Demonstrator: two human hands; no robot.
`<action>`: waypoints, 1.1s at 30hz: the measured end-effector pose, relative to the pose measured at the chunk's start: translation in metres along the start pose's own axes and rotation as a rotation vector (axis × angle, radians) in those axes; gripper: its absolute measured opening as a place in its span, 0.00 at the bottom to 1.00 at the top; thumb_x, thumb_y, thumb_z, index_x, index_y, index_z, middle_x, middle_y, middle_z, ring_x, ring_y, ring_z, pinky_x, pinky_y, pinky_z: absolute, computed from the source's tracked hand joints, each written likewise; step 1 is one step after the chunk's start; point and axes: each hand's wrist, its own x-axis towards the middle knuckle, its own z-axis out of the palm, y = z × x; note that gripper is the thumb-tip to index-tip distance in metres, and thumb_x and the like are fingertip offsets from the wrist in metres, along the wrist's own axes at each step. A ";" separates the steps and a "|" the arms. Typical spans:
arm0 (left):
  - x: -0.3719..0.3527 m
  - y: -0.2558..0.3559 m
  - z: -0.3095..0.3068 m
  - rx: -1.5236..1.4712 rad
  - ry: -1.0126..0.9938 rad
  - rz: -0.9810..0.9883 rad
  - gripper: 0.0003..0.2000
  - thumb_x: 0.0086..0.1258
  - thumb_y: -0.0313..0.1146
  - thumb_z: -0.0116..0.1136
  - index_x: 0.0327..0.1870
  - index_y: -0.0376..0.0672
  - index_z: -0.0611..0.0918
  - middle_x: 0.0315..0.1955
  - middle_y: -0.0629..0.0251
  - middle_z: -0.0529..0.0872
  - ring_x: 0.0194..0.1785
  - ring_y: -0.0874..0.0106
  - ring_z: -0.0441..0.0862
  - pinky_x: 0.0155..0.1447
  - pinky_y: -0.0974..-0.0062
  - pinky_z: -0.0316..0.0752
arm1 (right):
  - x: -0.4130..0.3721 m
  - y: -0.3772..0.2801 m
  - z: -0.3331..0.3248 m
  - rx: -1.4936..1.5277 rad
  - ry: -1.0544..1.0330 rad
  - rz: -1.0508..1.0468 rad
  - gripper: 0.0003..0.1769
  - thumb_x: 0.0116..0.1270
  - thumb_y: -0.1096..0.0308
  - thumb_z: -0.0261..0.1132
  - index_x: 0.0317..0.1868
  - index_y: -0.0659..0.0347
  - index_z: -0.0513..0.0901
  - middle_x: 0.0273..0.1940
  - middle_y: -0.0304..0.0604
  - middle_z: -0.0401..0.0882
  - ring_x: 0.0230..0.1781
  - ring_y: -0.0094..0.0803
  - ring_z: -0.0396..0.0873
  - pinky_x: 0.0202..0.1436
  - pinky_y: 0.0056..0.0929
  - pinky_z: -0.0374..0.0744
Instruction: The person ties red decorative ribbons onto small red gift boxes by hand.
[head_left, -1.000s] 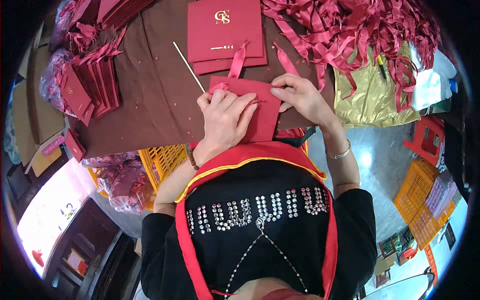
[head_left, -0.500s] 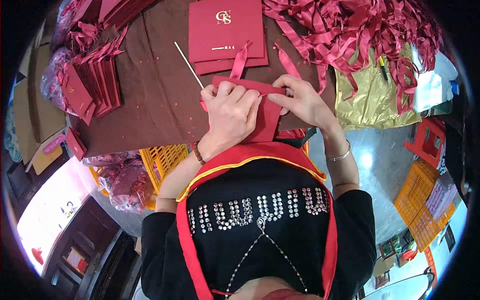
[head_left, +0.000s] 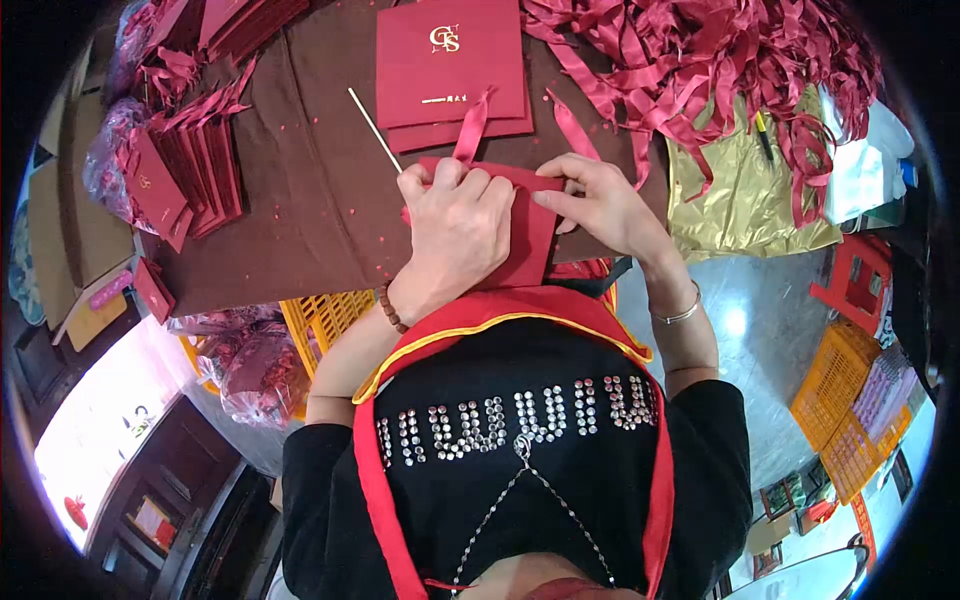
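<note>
A dark red paper bag lies at the table's near edge, under both hands. My left hand is closed in a loose fist over its left part, with a thin pale stick jutting out up and to the left. At the bag's upper right edge, my right hand pinches the red material between thumb and fingers. A red ribbon sticks up from behind the bag's top, and another ribbon lies just beyond my right hand. The left fingertips are hidden.
Flat red bags with gold lettering are stacked ahead on the brown tablecloth. Finished-looking red bags stand in a row at left. Loose ribbons heap at right, over gold plastic. Yellow crates sit below the table.
My left hand has shifted slightly left with the stick. A bit of red ribbon seen between the hands earlier no longer shows. My right hand keeps its pinch at the bag's edge.
</note>
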 end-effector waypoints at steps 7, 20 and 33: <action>0.002 0.000 -0.004 0.021 -0.066 0.019 0.02 0.52 0.30 0.57 0.23 0.47 0.76 0.20 0.70 0.74 0.36 0.68 0.70 0.45 0.60 0.58 | 0.003 0.004 0.005 -0.175 0.071 -0.215 0.12 0.64 0.69 0.64 0.44 0.68 0.79 0.32 0.37 0.75 0.27 0.17 0.74 0.28 0.19 0.78; -0.002 0.008 -0.002 0.046 -0.014 0.091 0.02 0.48 0.29 0.54 0.23 0.44 0.75 0.18 0.67 0.72 0.34 0.67 0.71 0.44 0.59 0.60 | -0.003 -0.001 0.008 0.003 0.005 -0.260 0.09 0.65 0.71 0.63 0.41 0.68 0.79 0.36 0.37 0.71 0.30 0.20 0.75 0.30 0.19 0.79; -0.008 0.002 -0.016 -0.024 0.019 -0.040 0.08 0.57 0.38 0.64 0.31 0.47 0.79 0.26 0.71 0.76 0.37 0.71 0.72 0.46 0.62 0.58 | -0.002 0.001 0.008 -0.266 0.088 -0.244 0.11 0.63 0.70 0.65 0.42 0.68 0.79 0.36 0.38 0.73 0.27 0.19 0.73 0.26 0.19 0.78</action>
